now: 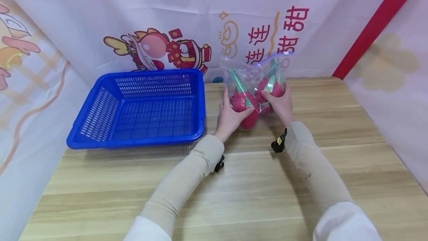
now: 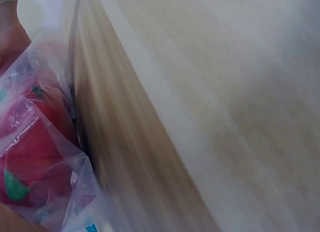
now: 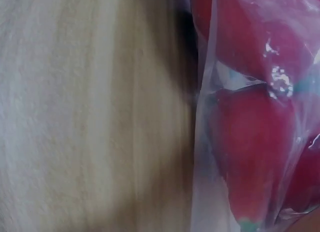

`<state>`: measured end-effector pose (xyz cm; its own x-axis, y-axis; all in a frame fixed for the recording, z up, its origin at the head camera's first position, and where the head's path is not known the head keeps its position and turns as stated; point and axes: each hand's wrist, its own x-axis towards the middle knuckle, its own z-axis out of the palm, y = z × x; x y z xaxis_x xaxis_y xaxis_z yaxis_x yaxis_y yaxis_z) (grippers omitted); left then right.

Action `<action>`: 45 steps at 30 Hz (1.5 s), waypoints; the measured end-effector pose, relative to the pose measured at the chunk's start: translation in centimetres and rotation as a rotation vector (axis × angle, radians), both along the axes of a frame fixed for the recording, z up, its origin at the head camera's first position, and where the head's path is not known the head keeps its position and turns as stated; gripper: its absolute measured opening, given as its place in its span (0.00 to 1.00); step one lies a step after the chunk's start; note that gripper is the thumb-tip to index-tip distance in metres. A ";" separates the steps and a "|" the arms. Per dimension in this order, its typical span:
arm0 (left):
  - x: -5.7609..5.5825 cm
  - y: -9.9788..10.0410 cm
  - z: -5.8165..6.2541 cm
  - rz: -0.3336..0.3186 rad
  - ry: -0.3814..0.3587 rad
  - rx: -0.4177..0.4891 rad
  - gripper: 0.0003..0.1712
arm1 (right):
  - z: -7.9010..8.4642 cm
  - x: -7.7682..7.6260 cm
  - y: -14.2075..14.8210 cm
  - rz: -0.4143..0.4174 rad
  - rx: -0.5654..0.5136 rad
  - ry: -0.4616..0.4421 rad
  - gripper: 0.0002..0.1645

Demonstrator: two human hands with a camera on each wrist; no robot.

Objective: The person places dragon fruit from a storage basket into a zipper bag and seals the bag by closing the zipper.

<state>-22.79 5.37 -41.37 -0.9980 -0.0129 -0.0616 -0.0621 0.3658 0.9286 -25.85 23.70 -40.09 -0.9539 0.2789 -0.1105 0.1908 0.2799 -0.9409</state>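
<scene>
A clear zip bag (image 1: 251, 73) with a purple-blue zip edge stands at the back of the table, holding several red, rounded pieces (image 1: 241, 102) with green tops. They look like toy fruit or vegetables; the exact kind cannot be told. My left hand (image 1: 231, 119) grips the bag's left side, thumb across its front. On the opposite side, my right hand (image 1: 282, 103) holds the bag with its thumb on the front and fingers mostly hidden behind. The left wrist view shows a red piece (image 2: 37, 147) through the plastic. A tapering red piece (image 3: 252, 152) with a green tip fills much of the bag in the right wrist view.
A blue plastic basket (image 1: 201, 122) with slotted sides stands left of the bag, close to my left hand. Both are on a wood-grain table (image 1: 254, 189). A printed white cloth (image 1: 200, 10) hangs behind, and cloth walls rise at both sides.
</scene>
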 end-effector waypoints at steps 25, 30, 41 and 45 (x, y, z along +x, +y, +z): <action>-0.4 5.3 0.4 -0.214 -0.066 0.178 0.53 | 2.9 1.3 6.5 -0.056 -0.049 -0.149 0.63; -0.3 6.0 0.3 -0.206 -0.032 0.141 0.43 | 3.2 1.4 7.1 -0.065 -0.054 -0.197 0.61; -0.3 6.0 0.7 -0.160 -0.007 -0.041 0.38 | 3.8 1.4 8.2 0.044 0.194 -0.250 0.60; -0.4 5.6 0.5 -0.158 0.011 -0.067 0.32 | 3.9 1.5 8.9 0.107 0.272 -0.273 0.58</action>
<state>-23.23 11.01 -40.85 -0.9886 0.1404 -0.0550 0.0111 0.4315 0.9020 -24.38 32.60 -36.17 -0.9250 0.2335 -0.2999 0.3799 0.5433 -0.7487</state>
